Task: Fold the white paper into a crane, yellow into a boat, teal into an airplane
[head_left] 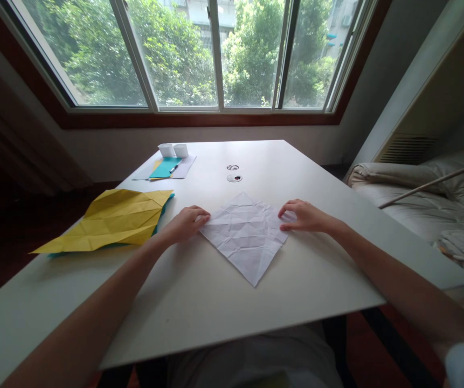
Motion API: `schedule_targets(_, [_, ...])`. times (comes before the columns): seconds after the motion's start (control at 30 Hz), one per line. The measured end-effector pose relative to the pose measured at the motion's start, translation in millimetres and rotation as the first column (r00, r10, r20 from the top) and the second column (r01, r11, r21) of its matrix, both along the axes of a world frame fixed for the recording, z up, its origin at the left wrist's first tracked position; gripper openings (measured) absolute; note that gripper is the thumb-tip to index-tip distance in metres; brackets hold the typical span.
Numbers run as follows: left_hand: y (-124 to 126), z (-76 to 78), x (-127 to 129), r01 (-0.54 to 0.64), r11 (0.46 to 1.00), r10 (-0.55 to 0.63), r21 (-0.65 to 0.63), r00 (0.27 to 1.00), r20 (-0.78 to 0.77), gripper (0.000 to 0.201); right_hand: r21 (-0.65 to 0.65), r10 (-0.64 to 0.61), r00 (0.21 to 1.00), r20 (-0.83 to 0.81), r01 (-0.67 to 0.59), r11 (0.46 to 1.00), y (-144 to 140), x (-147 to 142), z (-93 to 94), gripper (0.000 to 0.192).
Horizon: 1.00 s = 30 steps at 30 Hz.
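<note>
White table [316, 280] bears creased white paper [246, 237], yellow sheet [112, 221], two cups [173, 150].

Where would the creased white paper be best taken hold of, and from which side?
Probably at its side corners. The white paper lies flat as a diamond, and the left hand and right hand already rest there; pinch each corner from outside, inward.

Bright daylight from the window [215, 54]; dim room corners, bowed edges.
</note>
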State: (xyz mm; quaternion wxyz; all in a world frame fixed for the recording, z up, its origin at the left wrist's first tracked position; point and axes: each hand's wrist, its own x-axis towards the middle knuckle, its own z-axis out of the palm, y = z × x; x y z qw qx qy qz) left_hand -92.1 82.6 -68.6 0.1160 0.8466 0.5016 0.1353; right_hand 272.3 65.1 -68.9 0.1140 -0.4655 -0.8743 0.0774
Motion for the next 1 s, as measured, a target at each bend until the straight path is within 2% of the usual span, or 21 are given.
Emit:
schedule_targets(0.2, [-3.2, 2.4, 7.7, -0.157, 0.984, 0.16, -0.081, 0.987, 0.028, 0.048, -0.035, 0.027, 0.999, -0.024, -0.028, 0.999, 1.0, 0.1, -2.6, 0.049])
schedule_targets(0.4, [-7.9, 13.6, 11.3, -0.309, 0.907, 0.371, -0.287, 0.908, 0.195, 0.052, -0.045, 0.061, 0.998, -0.036, -0.062, 0.997, 2.9, 1.5, -3.2, 0.05])
schedule_targets(0.5, [-8.4, 15.3, 9.3, -0.29, 0.882, 0.396, -0.37, 0.883, 0.251, 0.057, -0.046, 0.067, 0.997, -0.035, -0.069, 0.997, 3.1, 1.6, -3.5, 0.051])
schedule_targets(0.67, [-1.5, 5.6, 1.7, -0.203, 0.854, 0.375, -0.478, 0.878, 0.298, 0.075, -0.043, 0.062, 0.997, -0.035, -0.063, 0.997, 3.3, 1.2, -4.3, 0.05])
schedule_targets(0.73, [1.2, 1.9, -0.5, -0.174, 0.85, 0.373, -0.497, 0.866, 0.333, 0.071, -0.04, 0.037, 0.999, -0.032, -0.038, 0.998, 5.3, 2.6, -6.4, 0.047])
schedule_targets(0.87, [2.8, -0.8, -1.0, -0.151, 0.868, 0.358, -0.473, 0.851, 0.385, 0.048, -0.026, -0.03, 0.999, -0.03, 0.03, 0.999, 13.0, 9.5, -14.3, 0.053])
schedule_targets(1.0, [1.7, -0.6, 1.9, -0.168, 0.886, 0.369, -0.433, 0.821, 0.435, 0.042, -0.03, -0.039, 0.999, -0.038, 0.037, 0.999, 18.1, 14.5, -19.9, 0.049])
